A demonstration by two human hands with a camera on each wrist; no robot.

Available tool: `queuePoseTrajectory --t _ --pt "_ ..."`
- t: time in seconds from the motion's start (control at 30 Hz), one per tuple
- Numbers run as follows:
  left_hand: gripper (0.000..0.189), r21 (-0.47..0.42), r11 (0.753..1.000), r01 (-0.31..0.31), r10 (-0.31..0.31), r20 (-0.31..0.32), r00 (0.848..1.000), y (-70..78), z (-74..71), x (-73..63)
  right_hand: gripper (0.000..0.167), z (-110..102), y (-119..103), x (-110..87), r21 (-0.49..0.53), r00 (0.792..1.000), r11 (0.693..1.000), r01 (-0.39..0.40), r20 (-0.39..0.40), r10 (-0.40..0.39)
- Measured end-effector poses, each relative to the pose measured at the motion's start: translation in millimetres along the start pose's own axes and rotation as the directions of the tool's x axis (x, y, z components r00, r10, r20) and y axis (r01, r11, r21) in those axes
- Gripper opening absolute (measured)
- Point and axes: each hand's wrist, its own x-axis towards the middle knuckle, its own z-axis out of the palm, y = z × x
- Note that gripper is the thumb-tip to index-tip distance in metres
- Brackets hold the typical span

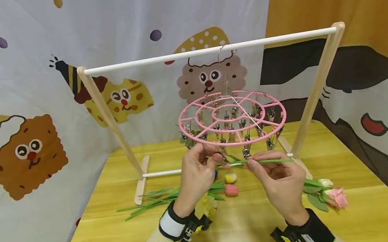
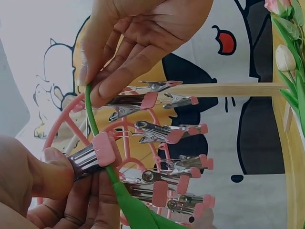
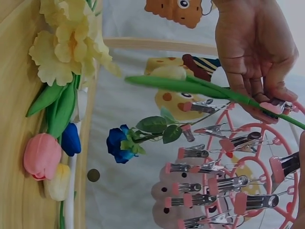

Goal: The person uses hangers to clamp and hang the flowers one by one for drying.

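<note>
My left hand [image 1: 198, 174] pinches a metal clip [image 2: 90, 162] with pink tips, hanging from the pink round drying rack [image 1: 197, 141]. The clip's pink tips lie across the green stem [image 2: 93, 114] of an artificial flower, whose long leaf [image 3: 162, 85] points left in the right wrist view. My right hand [image 1: 281, 177] pinches the thin end of that stem between thumb and fingers. Which bloom tops this stem is hard to tell. A blue rose [image 3: 119, 144] hangs head down from another clip. Several more clips [image 2: 157, 131] dangle around the hands.
The rack hangs by a hook from the white bar [image 1: 154, 60] of a wooden stand [image 1: 116, 128]. Beneath it on the table [image 1: 248, 234] lie a pink tulip [image 1: 231, 190], a yellow tulip [image 1: 230, 178] and a ruffled yellow flower [image 1: 206, 206]. To the right lies a pink rose [image 1: 337, 198].
</note>
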Motion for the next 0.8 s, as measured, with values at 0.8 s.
queuePoseTrajectory --t 0.8 --pt "0.03 -0.056 0.996 -0.063 0.072 0.172 0.983 -10.9 -19.9 -0.2 0.016 14.0 11.0 3.0 0.065 0.974 0.978 0.197 0.103 -0.203"
